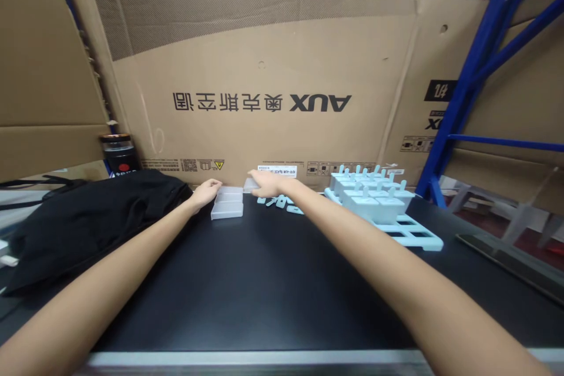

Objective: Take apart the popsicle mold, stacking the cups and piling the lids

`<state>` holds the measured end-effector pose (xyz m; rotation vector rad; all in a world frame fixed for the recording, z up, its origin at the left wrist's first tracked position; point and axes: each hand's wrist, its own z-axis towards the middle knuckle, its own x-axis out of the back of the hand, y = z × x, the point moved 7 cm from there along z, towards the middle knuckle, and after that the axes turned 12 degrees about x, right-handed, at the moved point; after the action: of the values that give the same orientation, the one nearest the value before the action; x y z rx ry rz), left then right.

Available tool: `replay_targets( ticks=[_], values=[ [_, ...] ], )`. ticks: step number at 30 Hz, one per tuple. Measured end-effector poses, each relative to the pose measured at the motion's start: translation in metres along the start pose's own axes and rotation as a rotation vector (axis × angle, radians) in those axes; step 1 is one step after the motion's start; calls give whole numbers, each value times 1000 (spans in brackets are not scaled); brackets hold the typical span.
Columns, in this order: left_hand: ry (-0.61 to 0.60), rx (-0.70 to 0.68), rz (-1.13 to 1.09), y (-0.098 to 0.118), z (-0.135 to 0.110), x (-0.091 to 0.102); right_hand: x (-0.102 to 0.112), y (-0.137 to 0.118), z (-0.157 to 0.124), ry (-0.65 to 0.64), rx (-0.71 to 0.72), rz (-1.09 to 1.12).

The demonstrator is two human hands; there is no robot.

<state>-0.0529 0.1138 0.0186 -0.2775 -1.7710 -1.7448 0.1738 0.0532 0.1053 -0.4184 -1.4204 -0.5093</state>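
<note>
Both arms stretched far out over a black table [247, 282], toward twelve o'clock. Left hand [206, 191] resting against the left end of a stack of clear plastic trays [227, 202], fingers curled loosely round the near corner, touching rather than lifting, as far as can be told at this distance. Right hand [265, 182] just at one o'clock of that stack, palm down, fingers bent over a single clear tray [250, 184] and seeming to grip its edge; too small to tell how firm the grip is. Stack and single tray lying close together at the far middle of the table, right at the foot of a large cardboard box [264, 82] standing upright along the back. Small pale blue pieces [282, 202] scattered on the table just under the right wrist, at about five o'clock of the hand. Further toward two o'clock, a pale blue mould rack [420, 238] with a cluster of pale blue moulds [370, 191] standing in its far half, sticks pointing up, near slots open. At nine o'clock, a black bag [92, 211] slumped on the table, well apart from the trays, with a dark jar [118, 155] behind it. Blue shelf posts [467, 82] rising at the right.
</note>
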Motion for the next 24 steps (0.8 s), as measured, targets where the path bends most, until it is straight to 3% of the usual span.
replay_targets(
  ticks=[8, 15, 18, 20, 24],
  values=[
    [-55, 102, -260, -10, 6, -4, -23, -19, 64, 171, 17, 26],
    [-54, 66, -277, -14, 5, -4, -38, -23, 72, 212, 11, 7],
    [-75, 2, -239, -8, -2, -1, -21, -22, 54, 227, 15, -13],
    [-108, -56, -205, -1, -8, 0, 3, -22, 27, 282, 28, -38],
    [-162, -139, -122, 9, -15, -1, 72, -32, -73, 589, 66, -99]
  ],
)
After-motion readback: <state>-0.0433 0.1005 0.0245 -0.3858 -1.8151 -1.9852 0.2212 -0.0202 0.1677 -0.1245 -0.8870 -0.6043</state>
